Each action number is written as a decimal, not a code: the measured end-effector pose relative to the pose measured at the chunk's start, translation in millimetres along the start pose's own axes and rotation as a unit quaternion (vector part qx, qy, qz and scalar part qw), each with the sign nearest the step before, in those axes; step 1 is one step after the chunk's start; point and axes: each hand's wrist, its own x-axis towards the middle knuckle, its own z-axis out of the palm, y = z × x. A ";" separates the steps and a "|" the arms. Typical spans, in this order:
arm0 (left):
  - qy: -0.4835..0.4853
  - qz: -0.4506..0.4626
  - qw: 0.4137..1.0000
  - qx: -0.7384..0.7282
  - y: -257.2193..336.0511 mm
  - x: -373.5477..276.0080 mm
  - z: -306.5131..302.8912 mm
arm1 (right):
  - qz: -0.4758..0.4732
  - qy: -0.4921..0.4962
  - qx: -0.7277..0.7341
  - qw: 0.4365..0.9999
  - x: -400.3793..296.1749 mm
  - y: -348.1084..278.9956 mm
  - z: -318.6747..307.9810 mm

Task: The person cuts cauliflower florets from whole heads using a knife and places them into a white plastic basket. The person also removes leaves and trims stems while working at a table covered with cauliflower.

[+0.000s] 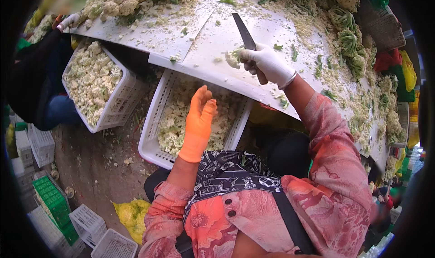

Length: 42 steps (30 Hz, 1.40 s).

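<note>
My right hand (268, 65), in a white glove, grips a knife (243, 31) above the white table (217, 51). Its dark blade points away from me. A cauliflower floret (233, 57) with a pale green stem is at the thumb of that hand, against the knife; whether it is pinched there I cannot tell. My left hand (199, 125), in an orange glove, hovers over a white plastic crate (153, 135) of cut cauliflower florets (173, 122). Its fingers are slightly curled and the thumb stands apart, with nothing seen between them.
A second crate (112, 98) full of florets stands tilted at the left, beside another person (37, 78). Whole cauliflowers (119, 1) and trimmed leaves (346, 40) line the table's far and right sides. A yellow bag (132, 217) and a small white crate (115, 246) lie on the floor.
</note>
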 end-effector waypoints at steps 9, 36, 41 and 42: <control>0.140 0.061 0.956 -0.250 9.3 -21.3 -4.3 | -0.095 -0.033 -0.071 0.992 -88.6 24.4 116.4; 0.238 0.040 0.956 -0.165 -26.1 -43.2 -20.0 | -0.276 0.005 -0.404 0.872 -106.6 74.3 178.9; 0.226 0.029 0.956 -0.186 -32.5 -43.2 -22.3 | -0.275 -0.041 -0.358 0.892 -105.2 80.2 166.6; 0.223 0.027 0.957 -0.182 -31.3 -44.5 -21.0 | -0.267 -0.047 -0.330 0.904 -108.5 78.6 165.9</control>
